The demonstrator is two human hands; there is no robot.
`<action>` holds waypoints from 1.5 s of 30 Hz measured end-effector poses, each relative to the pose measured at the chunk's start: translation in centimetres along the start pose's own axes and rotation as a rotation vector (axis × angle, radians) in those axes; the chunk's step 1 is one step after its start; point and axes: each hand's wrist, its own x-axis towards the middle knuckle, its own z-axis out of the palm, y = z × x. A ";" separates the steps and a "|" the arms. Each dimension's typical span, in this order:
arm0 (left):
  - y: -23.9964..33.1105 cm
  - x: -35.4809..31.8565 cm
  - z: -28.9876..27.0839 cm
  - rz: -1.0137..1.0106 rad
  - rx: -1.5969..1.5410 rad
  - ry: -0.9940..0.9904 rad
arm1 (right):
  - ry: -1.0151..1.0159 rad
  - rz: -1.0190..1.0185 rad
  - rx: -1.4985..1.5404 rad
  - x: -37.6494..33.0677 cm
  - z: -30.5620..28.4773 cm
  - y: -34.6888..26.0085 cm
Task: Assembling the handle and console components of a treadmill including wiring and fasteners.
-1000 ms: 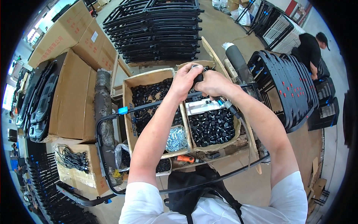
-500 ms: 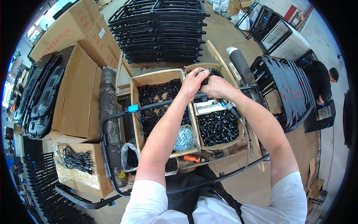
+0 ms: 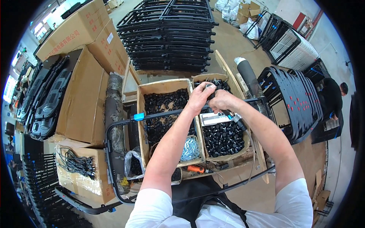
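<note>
My right hand [image 3: 225, 102] is wrapped round a black air screwdriver [image 3: 236, 120], whose hose trails toward me. Close against it, my left hand [image 3: 197, 100] is closed with thumb and fingers pinched at the driver's front end. A dark part shows between the two hands, but its shape is mostly hidden. Both hands are above the far part of the right-hand parts box [image 3: 224, 155]. Beneath my forearms lies a black tubular frame [image 3: 167, 114] with a blue clip [image 3: 139, 116], resting across the boxes.
A wooden box [image 3: 141, 125] of black knobs stands left, with silver screws [image 3: 191, 148] in its near corner. A white tray [image 3: 213, 119] lies among black caps. An orange-handled tool [image 3: 195, 168] is near me. Stacked frames [image 3: 167, 38] stand beyond; cartons [image 3: 81, 98] are left. Another person [image 3: 332, 95] works far right.
The whole scene has shifted slightly down and right in view. My hands stay together on the driver, which has tilted a little.
</note>
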 end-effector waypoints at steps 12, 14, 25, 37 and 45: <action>1.1 0.2 0.1 0.065 -0.046 -0.027 | -0.001 -0.027 0.171 0.1 -0.2 -0.5; 1.5 0.2 0.2 0.062 -0.063 -0.041 | 0.007 -0.051 0.151 0.3 0.0 -0.5; 1.5 -20.4 10.3 -0.022 0.071 -0.446 | 0.103 0.069 -0.300 -27.4 5.7 1.3; -6.8 -34.2 13.8 -0.314 -0.073 -0.551 | 0.011 0.187 -0.178 -38.6 17.5 8.1; -8.3 -36.0 15.6 -0.074 0.115 -0.454 | 0.127 0.075 -0.216 -40.7 18.6 10.4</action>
